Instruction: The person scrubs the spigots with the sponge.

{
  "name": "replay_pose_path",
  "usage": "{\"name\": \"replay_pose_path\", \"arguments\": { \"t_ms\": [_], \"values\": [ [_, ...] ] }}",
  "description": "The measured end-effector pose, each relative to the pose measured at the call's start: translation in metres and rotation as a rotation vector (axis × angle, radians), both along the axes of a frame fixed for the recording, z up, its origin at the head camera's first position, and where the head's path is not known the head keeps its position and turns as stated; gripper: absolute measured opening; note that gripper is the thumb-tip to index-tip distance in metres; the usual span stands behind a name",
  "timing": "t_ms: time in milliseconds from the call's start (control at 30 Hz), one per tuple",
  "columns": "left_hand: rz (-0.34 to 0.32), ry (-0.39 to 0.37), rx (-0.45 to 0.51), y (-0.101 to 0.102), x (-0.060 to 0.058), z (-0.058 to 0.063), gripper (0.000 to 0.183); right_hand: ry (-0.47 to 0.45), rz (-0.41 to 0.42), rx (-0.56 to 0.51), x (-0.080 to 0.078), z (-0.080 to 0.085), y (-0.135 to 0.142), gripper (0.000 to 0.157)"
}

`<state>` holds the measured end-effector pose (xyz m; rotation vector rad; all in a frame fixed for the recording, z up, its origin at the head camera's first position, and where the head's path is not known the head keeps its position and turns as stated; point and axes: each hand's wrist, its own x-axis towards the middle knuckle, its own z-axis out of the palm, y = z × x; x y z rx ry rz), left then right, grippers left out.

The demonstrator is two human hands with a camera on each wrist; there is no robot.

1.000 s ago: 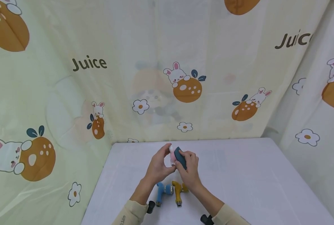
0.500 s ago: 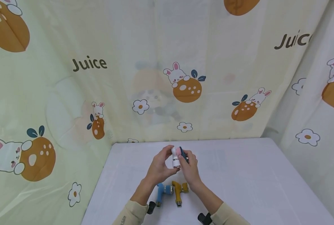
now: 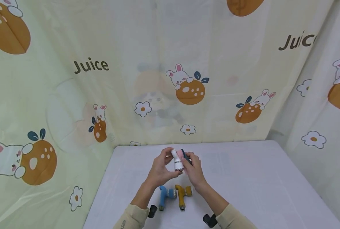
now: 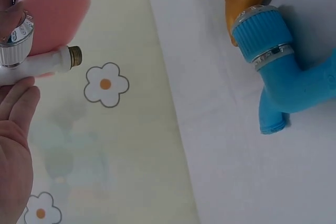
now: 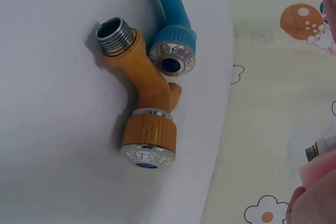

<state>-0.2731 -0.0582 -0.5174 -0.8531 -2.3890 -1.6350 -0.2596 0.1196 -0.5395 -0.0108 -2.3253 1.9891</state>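
Observation:
In the head view, my left hand (image 3: pixel 159 168) holds a white tap (image 3: pixel 178 163) between thumb and fingertips, raised above the table and tilted. My right hand (image 3: pixel 195 171) grips a sponge (image 3: pixel 180 154), pink on one side and dark teal on the other. The sponge's pink side lies against the tap. In the left wrist view, the tap's threaded brass end (image 4: pixel 75 56) sticks out beside the pink sponge face (image 4: pixel 55 11). Fingers cover part of the tap's knob there. At the right wrist view's edge, only a little of the sponge (image 5: pixel 317 170) shows.
On the white table (image 3: pixel 244 178), a blue tap (image 3: pixel 166 192) and an orange-yellow tap (image 3: pixel 182 197) lie side by side below my hands. Behind the table hangs a patterned curtain (image 3: pixel 221 127). A black wrist-camera piece (image 3: pixel 152 211) sits by my left sleeve.
The tap has turned so that its knob end shows, and it now leans slightly. The sponge has swung from showing its teal face to nearly edge-on, pink side visible.

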Motion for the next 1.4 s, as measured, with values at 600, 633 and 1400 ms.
{"name": "replay_pose_path", "arguments": {
  "t_ms": [600,633,1400],
  "values": [
    [0.001,-0.285,0.27,-0.007,-0.004,0.007,0.092,0.448,-0.156,0.568,0.007,-0.017,0.0,0.05],
    [0.004,-0.293,0.279,-0.007,-0.004,0.006,0.091,0.472,-0.169,0.62,0.007,-0.018,0.0,0.051],
    [0.035,-0.431,0.423,-0.009,-0.005,-0.001,0.09,0.63,-0.176,0.997,0.012,-0.031,0.022,0.058]
  ]
}}
